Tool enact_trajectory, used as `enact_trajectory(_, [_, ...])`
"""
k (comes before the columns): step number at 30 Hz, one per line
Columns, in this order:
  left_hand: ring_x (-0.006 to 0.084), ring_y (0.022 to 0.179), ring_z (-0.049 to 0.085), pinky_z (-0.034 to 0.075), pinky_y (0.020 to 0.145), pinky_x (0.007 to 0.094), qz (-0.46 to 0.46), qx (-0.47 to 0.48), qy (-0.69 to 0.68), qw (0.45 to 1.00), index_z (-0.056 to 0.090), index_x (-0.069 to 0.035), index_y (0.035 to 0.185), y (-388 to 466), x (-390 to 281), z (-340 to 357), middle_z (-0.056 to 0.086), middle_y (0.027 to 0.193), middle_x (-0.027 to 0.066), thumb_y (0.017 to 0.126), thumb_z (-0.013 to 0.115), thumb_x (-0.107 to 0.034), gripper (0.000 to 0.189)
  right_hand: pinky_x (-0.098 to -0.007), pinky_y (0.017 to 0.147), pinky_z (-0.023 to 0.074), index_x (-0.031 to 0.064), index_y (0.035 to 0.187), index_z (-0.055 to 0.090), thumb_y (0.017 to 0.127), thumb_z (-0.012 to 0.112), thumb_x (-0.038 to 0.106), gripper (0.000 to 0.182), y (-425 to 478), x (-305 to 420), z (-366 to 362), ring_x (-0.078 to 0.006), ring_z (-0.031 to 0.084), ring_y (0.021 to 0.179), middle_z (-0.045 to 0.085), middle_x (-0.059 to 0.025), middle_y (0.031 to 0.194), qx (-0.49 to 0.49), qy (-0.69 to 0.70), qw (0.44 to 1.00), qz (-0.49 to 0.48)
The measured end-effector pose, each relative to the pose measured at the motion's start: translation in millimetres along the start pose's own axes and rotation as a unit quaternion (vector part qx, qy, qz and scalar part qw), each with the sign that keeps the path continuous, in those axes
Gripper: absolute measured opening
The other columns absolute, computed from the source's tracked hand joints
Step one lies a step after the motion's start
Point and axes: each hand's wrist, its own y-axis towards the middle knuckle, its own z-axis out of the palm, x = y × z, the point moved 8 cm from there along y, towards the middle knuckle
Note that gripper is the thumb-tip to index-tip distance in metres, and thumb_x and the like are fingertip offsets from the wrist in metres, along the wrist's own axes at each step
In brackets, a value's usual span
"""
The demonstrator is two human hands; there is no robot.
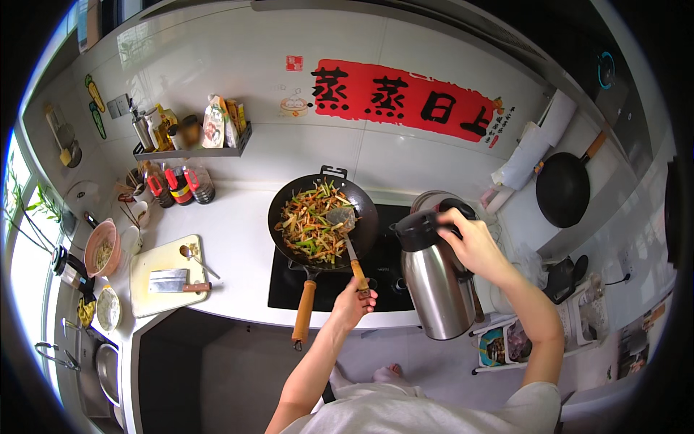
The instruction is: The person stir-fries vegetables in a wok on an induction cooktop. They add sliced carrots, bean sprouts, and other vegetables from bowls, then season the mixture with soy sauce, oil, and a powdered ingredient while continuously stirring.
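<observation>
My left hand (354, 304) grips the wooden handle of a metal spatula (353, 252), whose blade rests on shredded vegetables (312, 222) in a black wok (368, 217). The wok sits on the black cooktop (282, 287), its wooden handle pointing towards me. My right hand (470, 241) holds a steel vacuum jug (438, 287) near its black top, at the right of the cooktop; the fingers partly hide the jug's handle. The jug hangs nearly upright over the counter's front edge, its base beyond that edge in this view. Behind it a round lidded pot is partly hidden.
Left of the wok, a cutting board (146, 304) bears a cleaver (171, 281) and a spoon (198, 259). Red-handled bottles (199, 185) stand near the wall below a loaded shelf (217, 152). A pink bowl (103, 247) is farther left. At right hangs a black frying pan (564, 190).
</observation>
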Motion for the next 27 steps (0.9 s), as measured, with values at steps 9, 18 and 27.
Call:
enact_trajectory(9, [0.0145,0.048,0.049,0.041,0.046,0.0269,-0.007,-0.056,0.099,0.993,0.047,-0.008,0.112,-10.6,-8.6,-6.4,0.056,0.067,0.0083,0.096,0.048,-0.029,0.026,-0.0467,0.068,0.0459,0.0049,0.102,0.053,0.086,0.062,0.019,0.023,118.9,-21.7,95.6,-0.042,0.059,0.075,0.062,-0.0222,0.077,0.173,-0.062,0.982,0.03])
enact_trajectory(18, [0.0149,0.051,0.051,0.041,0.049,0.0278,-0.017,-0.043,0.116,0.992,0.046,-0.01,0.1,-18.2,-13.5,-7.0,0.057,0.067,0.0091,0.094,0.052,-0.031,0.023,-0.0448,0.072,0.0462,0.006,0.102,0.057,0.084,0.063,0.021,0.025,173.8,-55.8,155.8,-0.0369,0.061,0.081,0.064,-0.02,0.086,0.243,-0.104,0.964,0.003])
enact_trajectory(27, [0.0136,0.052,0.051,0.041,0.047,0.0267,-0.005,-0.05,0.151,0.987,0.047,-0.01,0.1,-14.3,-10.3,-11.2,0.058,0.068,0.0097,0.095,0.05,-0.032,0.023,-0.0446,0.072,0.0473,0.0047,0.095,0.057,0.08,0.066,0.021,0.024,191.6,-59.7,175.5,-0.0377,0.061,0.082,0.064,-0.0193,0.083,0.247,-0.098,0.964,-0.013])
